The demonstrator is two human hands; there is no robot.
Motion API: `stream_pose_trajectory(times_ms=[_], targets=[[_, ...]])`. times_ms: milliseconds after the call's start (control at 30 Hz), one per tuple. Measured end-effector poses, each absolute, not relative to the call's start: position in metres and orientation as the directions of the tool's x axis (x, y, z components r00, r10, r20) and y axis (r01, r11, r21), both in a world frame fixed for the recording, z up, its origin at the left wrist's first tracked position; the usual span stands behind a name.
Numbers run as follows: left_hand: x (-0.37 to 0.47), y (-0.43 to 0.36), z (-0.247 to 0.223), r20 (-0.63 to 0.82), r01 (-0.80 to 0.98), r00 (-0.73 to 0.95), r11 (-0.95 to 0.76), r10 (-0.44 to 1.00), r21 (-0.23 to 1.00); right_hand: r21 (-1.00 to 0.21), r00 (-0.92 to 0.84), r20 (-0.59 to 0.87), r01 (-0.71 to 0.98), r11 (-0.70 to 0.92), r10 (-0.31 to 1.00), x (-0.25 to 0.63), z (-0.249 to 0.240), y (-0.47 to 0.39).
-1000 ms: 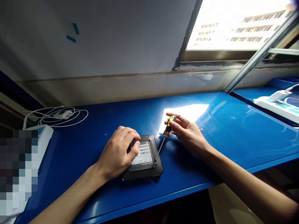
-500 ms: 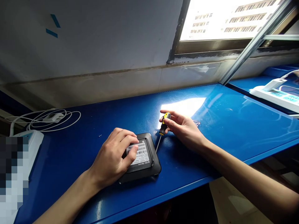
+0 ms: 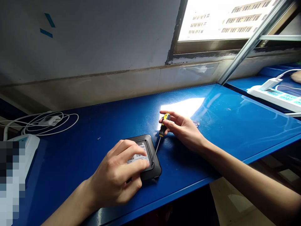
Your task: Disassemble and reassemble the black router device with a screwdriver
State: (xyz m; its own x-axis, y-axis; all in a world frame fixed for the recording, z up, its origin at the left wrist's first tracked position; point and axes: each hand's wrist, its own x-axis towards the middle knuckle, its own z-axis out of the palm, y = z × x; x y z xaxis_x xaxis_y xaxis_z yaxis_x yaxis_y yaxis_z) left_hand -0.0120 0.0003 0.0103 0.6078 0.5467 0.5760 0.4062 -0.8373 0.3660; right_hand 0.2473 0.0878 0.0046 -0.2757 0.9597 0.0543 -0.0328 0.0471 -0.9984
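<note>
A black flat device (image 3: 155, 171) with a white printed label (image 3: 137, 157) lies on the blue table (image 3: 113, 125). My left hand (image 3: 122, 169) is over the device's left part, fingers apart, the index finger reaching toward the corner screw. In my right hand (image 3: 178, 127) is a screwdriver (image 3: 164, 124) with a yellow and black handle, held between thumb and fingers. Its thin shaft slants down, and the tip is at the screw in the device's right front corner.
Small metal pieces (image 3: 195, 123) lie behind my right hand. A coiled white cable (image 3: 70, 125) and a white power strip (image 3: 31, 142) are at the left. Another power strip (image 3: 277, 94) sits at the right, near part of another person's hand (image 3: 296, 77). One tiny screw (image 3: 98, 138) lies left of the device.
My left hand has slid right and toward the front edge over the device, covering more of the label. The screwdriver stays at the corner. More of the other person's hand shows at the right.
</note>
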Motion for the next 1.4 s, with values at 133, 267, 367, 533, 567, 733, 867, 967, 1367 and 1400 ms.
stream_pose_trajectory(times_ms=[133, 267, 367, 533, 567, 733, 867, 967, 1367, 1400], targets=[[-0.011, 0.0, 0.011, 0.553, 0.405, 0.632, -0.84, 0.543, 0.361, -0.998, -0.272, 0.055, -0.026, 0.05, 0.961, 0.247, 0.004, 0.088], [-0.01, 0.001, 0.011, 0.511, 0.414, 0.676, -0.847, 0.531, 0.332, -0.998, -0.267, 0.066, -0.018, 0.064, 0.961, 0.247, 0.003, 0.087], [-0.008, 0.002, 0.012, 0.517, 0.416, 0.693, -0.864, 0.502, 0.283, -0.997, -0.235, 0.078, 0.002, 0.081, 0.969, 0.249, 0.004, 0.087], [-0.006, 0.004, 0.014, 0.488, 0.443, 0.714, -0.863, 0.502, 0.241, -0.978, -0.03, 0.205, -0.032, 0.205, 0.978, 0.243, 0.015, 0.092], [-0.005, 0.004, 0.014, 0.489, 0.446, 0.712, -0.862, 0.504, 0.239, -0.972, -0.002, 0.231, -0.028, 0.231, 0.973, 0.238, 0.018, 0.093], [-0.006, 0.004, 0.01, 0.484, 0.461, 0.705, -0.853, 0.519, 0.244, -0.94, -0.061, 0.341, -0.034, 0.34, 0.938, 0.197, 0.028, 0.101], [-0.004, 0.004, 0.009, 0.497, 0.447, 0.725, -0.875, 0.476, 0.187, -0.934, -0.148, 0.358, -0.08, 0.349, 0.922, 0.157, 0.027, 0.108], [-0.003, 0.004, 0.009, 0.537, 0.43, 0.727, -0.893, 0.428, 0.129, -0.933, -0.188, 0.36, -0.105, 0.345, 0.914, 0.132, 0.024, 0.112], [0.0, 0.004, 0.008, 0.661, 0.411, 0.666, -0.909, 0.346, 0.061, -0.947, -0.24, 0.322, -0.084, 0.311, 0.916, 0.092, 0.015, 0.128], [0.0, 0.005, 0.009, 0.674, 0.411, 0.656, -0.91, 0.34, 0.059, -0.947, -0.238, 0.322, -0.084, 0.311, 0.916, 0.092, 0.014, 0.128]])
